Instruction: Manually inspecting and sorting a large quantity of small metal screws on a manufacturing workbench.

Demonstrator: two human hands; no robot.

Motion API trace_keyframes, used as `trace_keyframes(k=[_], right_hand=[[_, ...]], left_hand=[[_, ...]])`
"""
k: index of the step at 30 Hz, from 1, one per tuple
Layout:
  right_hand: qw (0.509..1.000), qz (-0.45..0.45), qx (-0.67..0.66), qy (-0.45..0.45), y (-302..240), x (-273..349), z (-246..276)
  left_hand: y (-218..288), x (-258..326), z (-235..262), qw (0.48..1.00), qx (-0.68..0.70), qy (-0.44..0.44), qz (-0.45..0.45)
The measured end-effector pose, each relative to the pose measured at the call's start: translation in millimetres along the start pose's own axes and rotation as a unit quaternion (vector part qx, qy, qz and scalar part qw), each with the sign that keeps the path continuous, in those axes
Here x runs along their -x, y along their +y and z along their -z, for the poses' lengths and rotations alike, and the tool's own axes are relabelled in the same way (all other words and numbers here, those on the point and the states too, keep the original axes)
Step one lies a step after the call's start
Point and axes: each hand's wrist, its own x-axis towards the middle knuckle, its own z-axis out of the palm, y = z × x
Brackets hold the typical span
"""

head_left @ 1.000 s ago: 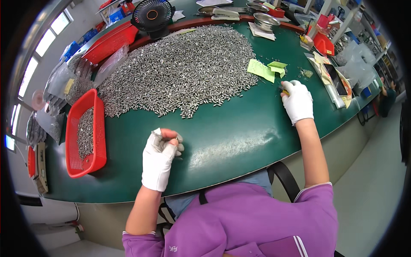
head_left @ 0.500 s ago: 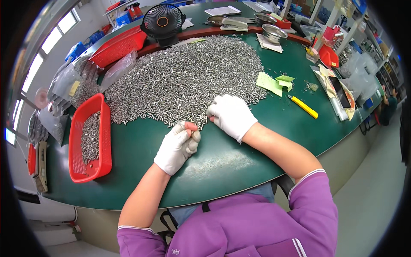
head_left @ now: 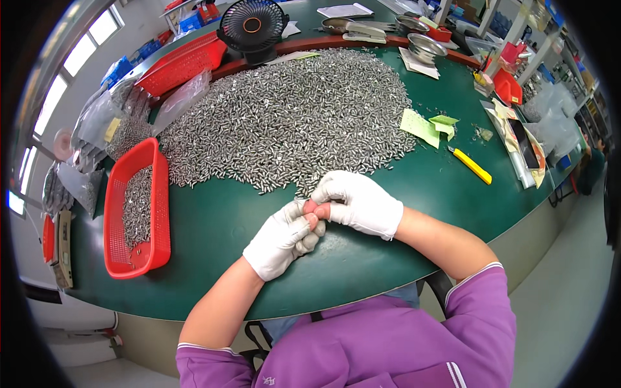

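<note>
A wide heap of small silvery metal pins (head_left: 291,116) covers the far middle of the green table. Just in front of its near edge my two gloved hands meet, bare fingertips touching. My left hand (head_left: 279,239) is closed, thumb and fingers pinched together; whatever lies between them is too small and hidden to name. My right hand (head_left: 362,204) is pinched against the left fingertips, and what it holds cannot be made out either. To the left stands a red plastic basket (head_left: 160,213) partly filled with similar small metal pieces.
Behind the heap are a black fan (head_left: 252,29) and another red basket (head_left: 181,68). On the right lie green paper (head_left: 420,127), a yellow utility knife (head_left: 471,165) and a phone (head_left: 522,143). Bags of metal parts (head_left: 107,126) crowd the left edge. Metal bowls (head_left: 427,46) stand at the back.
My right hand has come back from the heap's edge toward me, and its fingertips now meet those of my left hand. My left hand has shifted slightly right and nearer to me.
</note>
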Motion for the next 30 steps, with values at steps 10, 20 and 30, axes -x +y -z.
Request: trace_keyframes(k=[10, 20, 30], right_hand=[[0.93, 0.029, 0.36, 0.064, 28.6, -5.5, 11.1], [0.919, -0.008, 0.385, 0.086, 31.2, -6.6, 7.2], [0.942, 0.07, 0.296, 0.14, 1.1, -4.3, -2.8]], left_hand=[[2.3, -2.2, 4.6, 0.999, 0.019, -0.027, -0.009], [1.8, -3.9, 5.0, 0.998, 0.048, -0.001, -0.046], [-1.2, -3.5, 2.1, 0.998, 0.037, 0.041, -0.039]])
